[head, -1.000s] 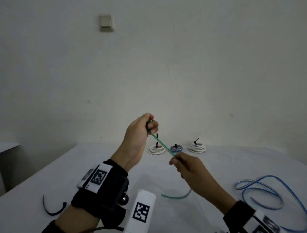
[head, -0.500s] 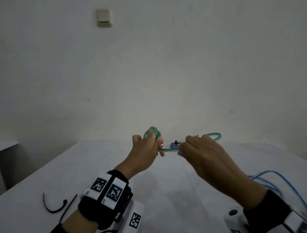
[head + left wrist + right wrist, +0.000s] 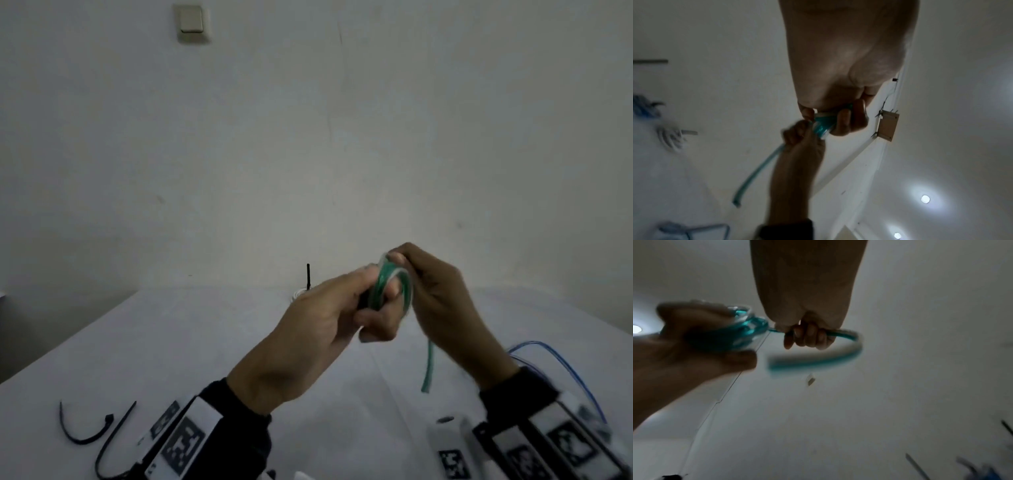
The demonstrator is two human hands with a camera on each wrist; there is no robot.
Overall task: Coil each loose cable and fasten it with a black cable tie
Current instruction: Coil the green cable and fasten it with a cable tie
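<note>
A green cable [image 3: 383, 284] is wound into a small coil, held up above the white table [image 3: 191, 342]. My left hand [image 3: 346, 308] grips the coil [image 3: 823, 124] with its fingers curled round the loops. My right hand [image 3: 435, 294] pinches the cable right beside the coil, and the free end [image 3: 427, 370] hangs down below it. In the right wrist view the cable's tail [image 3: 818, 360] curves past my right fingers [image 3: 807, 337]. Two black cable ties [image 3: 102, 431] lie on the table at the near left.
A loose blue cable [image 3: 561, 370] lies on the table at the right. A tied white coil with an upright black tie tail [image 3: 307, 277] sits at the far edge, mostly hidden behind my left hand. A wall with a light switch [image 3: 191, 22] stands behind the table.
My right hand has swung the cable round to the coil and come up against my left hand. The free tail has grown short and now hangs down. My view has tilted down.
</note>
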